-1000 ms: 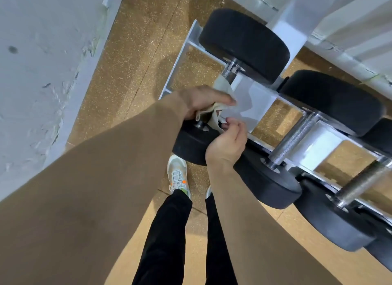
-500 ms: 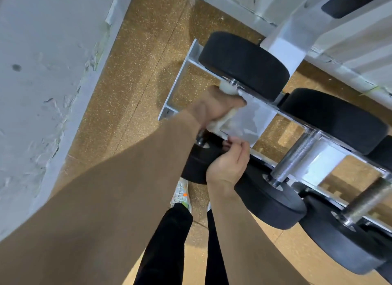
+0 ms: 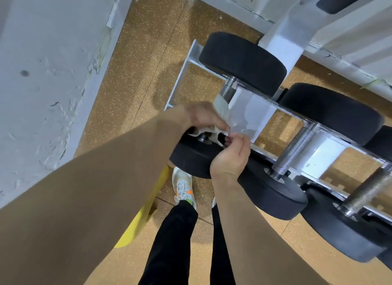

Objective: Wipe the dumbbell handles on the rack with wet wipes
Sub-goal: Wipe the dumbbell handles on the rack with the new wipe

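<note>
The left hand [image 3: 202, 115] grips a crumpled white wet wipe [image 3: 221, 107] around the knurled steel handle [image 3: 229, 90] of a black dumbbell [image 3: 244, 62] on the white metal rack [image 3: 257, 115]; the right hand [image 3: 231, 157] pinches its edge.

— What lies on the white rack [image 3: 322, 157]?
— Three black dumbbells in a row: the first dumbbell [image 3: 241, 62] at its left end, the second dumbbell [image 3: 331, 113] beside it, then the third dumbbell [image 3: 369, 189].
— And under the rack?
— Speckled tan floor [image 3: 148, 51].

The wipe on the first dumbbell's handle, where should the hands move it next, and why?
Probably slide it up toward the far weight. The left hand wraps the wipe low around the handle, the right hand seems to pinch its loose edge, and bare ridged steel shows above the wipe.
</note>
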The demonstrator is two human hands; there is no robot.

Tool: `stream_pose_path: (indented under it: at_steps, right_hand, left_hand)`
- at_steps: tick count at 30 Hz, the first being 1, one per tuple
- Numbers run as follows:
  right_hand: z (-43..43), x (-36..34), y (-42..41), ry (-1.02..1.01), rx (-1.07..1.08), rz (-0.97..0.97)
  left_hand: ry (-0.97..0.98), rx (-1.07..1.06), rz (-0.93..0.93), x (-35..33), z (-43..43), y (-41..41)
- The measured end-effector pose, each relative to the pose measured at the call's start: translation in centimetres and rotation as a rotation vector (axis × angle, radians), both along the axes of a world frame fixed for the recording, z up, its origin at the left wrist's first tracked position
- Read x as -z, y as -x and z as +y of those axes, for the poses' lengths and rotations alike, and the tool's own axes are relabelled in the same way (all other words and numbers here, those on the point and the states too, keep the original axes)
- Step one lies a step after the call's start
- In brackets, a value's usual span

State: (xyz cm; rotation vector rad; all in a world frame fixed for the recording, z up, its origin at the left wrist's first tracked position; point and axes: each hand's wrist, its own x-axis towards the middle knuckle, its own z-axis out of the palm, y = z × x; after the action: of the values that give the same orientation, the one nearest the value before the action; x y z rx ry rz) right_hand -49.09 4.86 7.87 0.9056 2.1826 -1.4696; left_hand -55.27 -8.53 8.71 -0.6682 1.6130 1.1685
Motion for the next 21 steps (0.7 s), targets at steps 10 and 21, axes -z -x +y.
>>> stream_pose_path:
  at_steps: [10, 21]
  right_hand:
    - [0.3, 0.3, -0.1, 0.017, -0.016, -0.011]
    - [-0.1, -0.1, 0.0, 0.000, -0.005, 0.043]
  left_hand:
    - [0.290, -0.268, -0.036, -1.8, 5.9, -1.5]
    - [0.083, -0.430, 0.020, -0.3, 2.3, 1.2]
